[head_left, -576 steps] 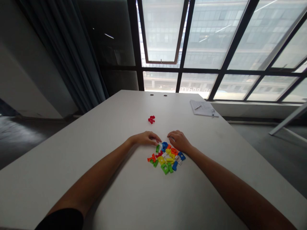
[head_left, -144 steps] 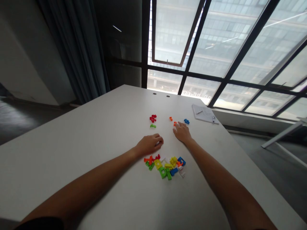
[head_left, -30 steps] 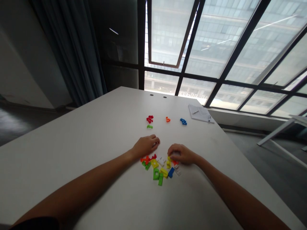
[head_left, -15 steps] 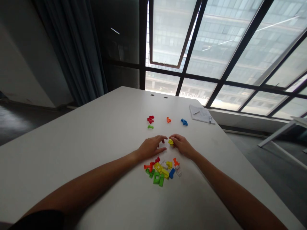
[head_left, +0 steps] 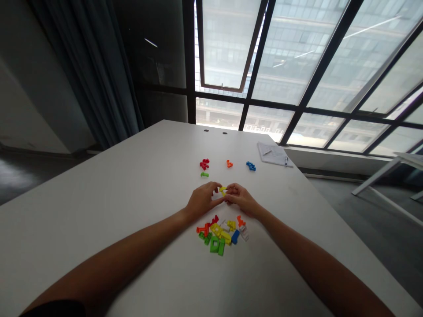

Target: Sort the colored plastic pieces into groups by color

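Note:
Between my two hands is a small yellow plastic toy piece [head_left: 222,189], held just above the white table [head_left: 139,185]. My right hand [head_left: 242,199] pinches it from the right. From the other side, the fingertips and thumb of my left hand [head_left: 202,200] close around it; the exact contact is partly hidden. Nearer to me lies a loose pile of plastic pieces, among them a green piece [head_left: 214,245], a yellow piece [head_left: 226,237], a blue piece [head_left: 235,237], an orange piece [head_left: 240,220] and a white piece [head_left: 244,233].
Beyond my hands sit a red cluster [head_left: 204,164], a light green piece [head_left: 204,175], an orange piece [head_left: 229,164] and a blue cluster [head_left: 250,166]. Paper sheets [head_left: 272,153] with pens lie near the right edge. Windows and a dark curtain [head_left: 109,79] stand behind the table.
My right hand has brought the yellow piece leftward to my left hand, whose fingers have closed in around it. The view has shifted slightly.

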Demonstrator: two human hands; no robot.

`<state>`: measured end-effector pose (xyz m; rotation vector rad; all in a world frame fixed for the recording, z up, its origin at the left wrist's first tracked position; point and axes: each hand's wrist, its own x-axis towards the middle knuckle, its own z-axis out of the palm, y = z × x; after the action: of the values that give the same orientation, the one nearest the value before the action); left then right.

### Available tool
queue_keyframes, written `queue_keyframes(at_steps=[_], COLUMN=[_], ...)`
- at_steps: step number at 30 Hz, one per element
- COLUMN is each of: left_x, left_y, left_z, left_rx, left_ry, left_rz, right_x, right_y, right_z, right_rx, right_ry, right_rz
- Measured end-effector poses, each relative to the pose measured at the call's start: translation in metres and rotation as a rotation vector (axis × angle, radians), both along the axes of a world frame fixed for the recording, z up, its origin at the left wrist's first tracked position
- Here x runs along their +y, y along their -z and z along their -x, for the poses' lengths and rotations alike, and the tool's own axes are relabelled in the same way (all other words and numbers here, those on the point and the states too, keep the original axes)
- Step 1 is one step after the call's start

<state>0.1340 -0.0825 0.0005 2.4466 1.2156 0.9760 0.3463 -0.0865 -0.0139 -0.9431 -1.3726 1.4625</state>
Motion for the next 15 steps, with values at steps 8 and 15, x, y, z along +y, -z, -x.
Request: queue_keyframes(at_steps=[8,15], left_x=[0.002,0.002], left_y=[-0.002,-0.001], left_z=[-0.001,-0.003], left_rx=[0.105,0.187], left_ry=[-0.071,-0.072], left_rz=[0.053,0.109], right_x=[0.016,0.021], right_y=[-0.001,-0.005], right_z=[-0.019,-0.034], right_rx=[-0.422,-0.914], right_ry=[0.163,0.288], right_rz=[-0.194,-0.575])
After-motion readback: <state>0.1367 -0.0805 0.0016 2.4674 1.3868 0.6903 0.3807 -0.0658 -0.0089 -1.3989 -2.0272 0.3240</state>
